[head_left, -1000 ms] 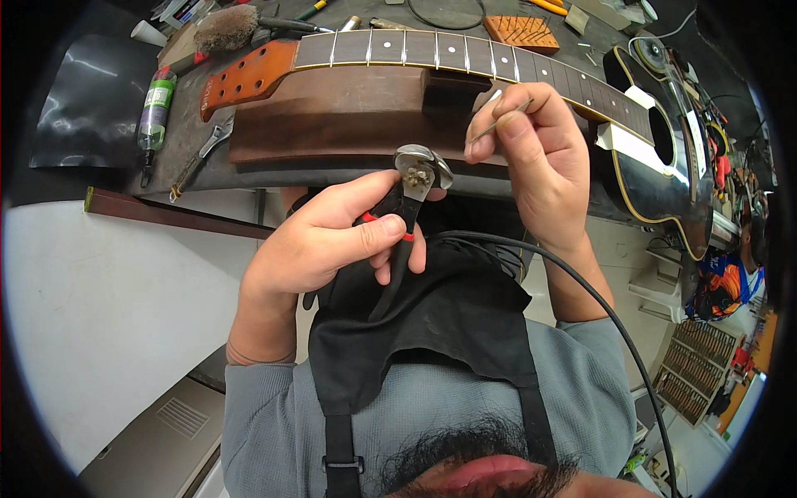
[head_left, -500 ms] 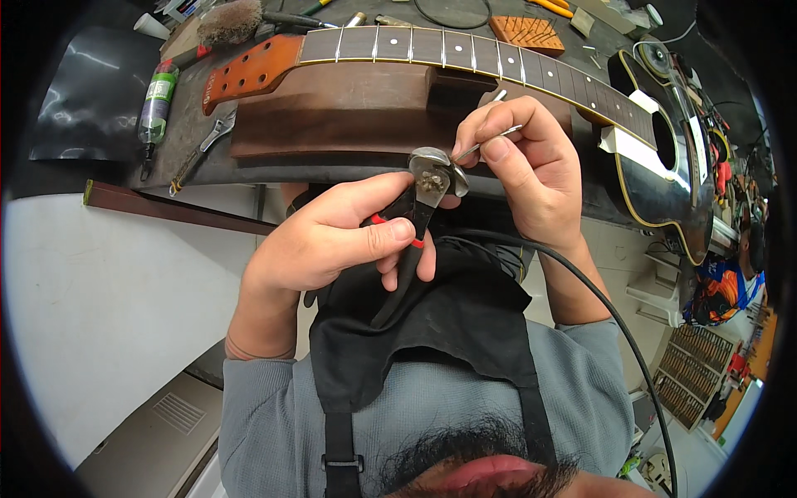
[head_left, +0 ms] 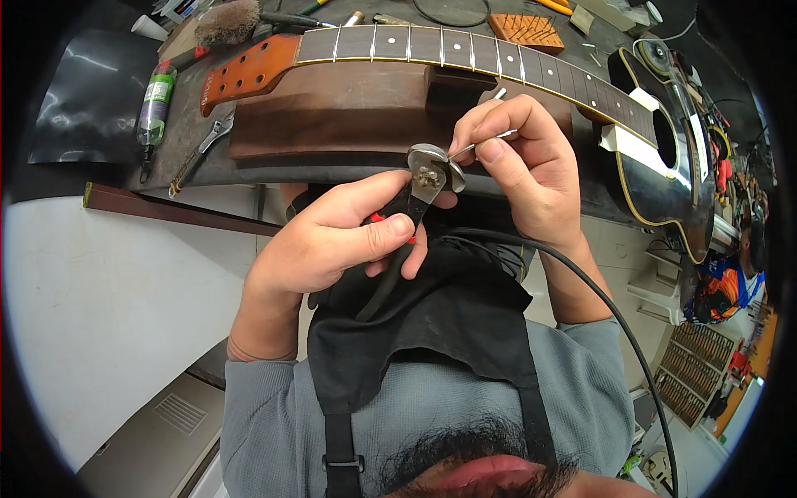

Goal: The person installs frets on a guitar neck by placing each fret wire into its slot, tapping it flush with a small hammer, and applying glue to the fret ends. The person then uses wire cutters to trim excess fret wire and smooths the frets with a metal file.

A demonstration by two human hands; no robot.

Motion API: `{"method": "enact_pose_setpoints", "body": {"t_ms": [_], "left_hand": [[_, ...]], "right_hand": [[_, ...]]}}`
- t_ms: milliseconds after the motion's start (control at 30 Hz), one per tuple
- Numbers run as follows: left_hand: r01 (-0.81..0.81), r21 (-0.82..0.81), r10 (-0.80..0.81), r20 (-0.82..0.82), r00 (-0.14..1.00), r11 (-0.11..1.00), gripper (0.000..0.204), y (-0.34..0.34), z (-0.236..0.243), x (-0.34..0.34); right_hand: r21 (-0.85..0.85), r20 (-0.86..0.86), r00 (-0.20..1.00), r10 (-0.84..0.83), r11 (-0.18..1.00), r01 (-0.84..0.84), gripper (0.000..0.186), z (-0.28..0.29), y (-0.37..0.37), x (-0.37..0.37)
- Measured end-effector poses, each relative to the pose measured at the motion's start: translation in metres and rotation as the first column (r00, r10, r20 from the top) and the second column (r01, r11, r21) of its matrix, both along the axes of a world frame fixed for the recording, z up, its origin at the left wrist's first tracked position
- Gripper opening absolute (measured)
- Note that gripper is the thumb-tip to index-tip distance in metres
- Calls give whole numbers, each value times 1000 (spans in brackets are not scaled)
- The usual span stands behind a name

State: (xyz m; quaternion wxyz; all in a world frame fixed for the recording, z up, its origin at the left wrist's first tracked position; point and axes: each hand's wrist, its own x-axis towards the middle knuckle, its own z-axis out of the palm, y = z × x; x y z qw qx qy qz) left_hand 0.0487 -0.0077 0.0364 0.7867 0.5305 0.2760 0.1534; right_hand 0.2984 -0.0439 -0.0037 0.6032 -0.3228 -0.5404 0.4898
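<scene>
Left hand (head_left: pixel 340 224) grips black-handled pliers (head_left: pixel 428 183) (a red band (head_left: pixel 377 217) shows by the thumb) above the apron (head_left: pixel 415 311), while the right hand (head_left: pixel 527 158) pinches a thin metal wire (head_left: pixel 506 134), its tip at or just beside the pliers' head.

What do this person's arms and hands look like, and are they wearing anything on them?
The left hand and right hand are bare: no glove or watch shows. Grey, finely textured fabric sleeves cover the upper arms, leaving the forearms uncovered. A thin black cable curves across the right forearm in the view.
</scene>
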Motion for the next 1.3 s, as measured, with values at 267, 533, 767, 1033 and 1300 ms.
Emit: {"method": "enact_pose_setpoints", "body": {"t_ms": [267,533,767,1033,1300], "left_hand": [[64,16,-64,-37,997,998,64,3,-6,-3],[-7,9,7,-5,1000,1000,64,-2,-2,2],[-26,-4,26,-5,1000,1000,64,-2,-2,4],[-34,49,35,-22,999,998,57,-4,-2,7],[-36,60,38,-26,999,998,55,-4,-3,6]], "right_hand": [[575,740,462,-489,816,-58,20,39,7,14],[591,705,505,-499,806,-29,25,28,8,12],[611,690,497,-526,791,-12,26,27,8,11],[643,670,475,-570,765,11,28,24,7,8],[645,663,461,-590,763,49,28,22,5,4]]}}
